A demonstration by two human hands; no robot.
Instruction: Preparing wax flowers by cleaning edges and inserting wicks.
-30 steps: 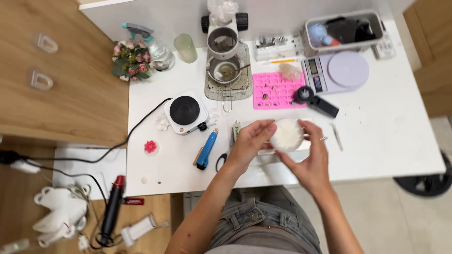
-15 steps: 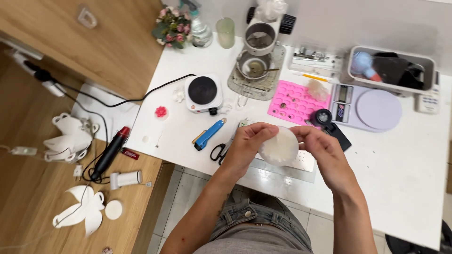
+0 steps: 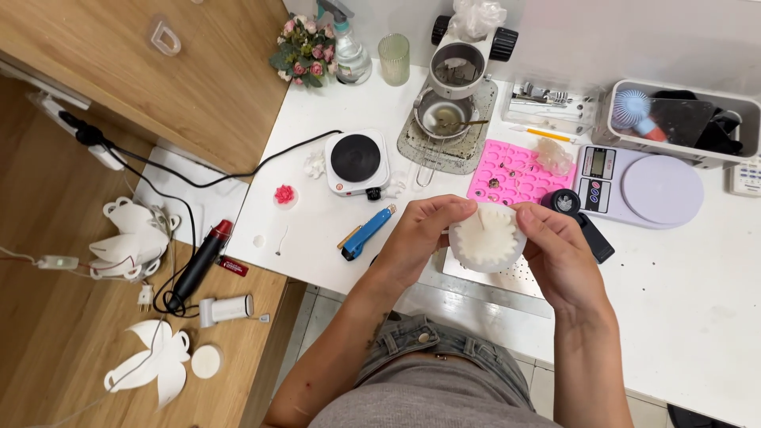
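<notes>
Forearms raised from below, left hand point(image 3: 418, 236) and right hand point(image 3: 557, 252) meeting above near desk point(image 3: 697, 301) edge; fingers of both clasped on white disc point(image 3: 486, 240). Beyond: pink mould point(image 3: 515, 170), scale point(image 3: 642, 186).

place: home craft workshop; signs: hot plate point(image 3: 356, 159); pink silicone mould point(image 3: 511, 173); digital scale point(image 3: 640, 188); heat gun point(image 3: 198, 261)

Left hand point(image 3: 420, 238) and right hand point(image 3: 559, 254) grip a white ridged mould point(image 3: 486, 239) between them above the white table point(image 3: 697, 301); pink silicone tray point(image 3: 511, 170) lies just beyond.
</notes>
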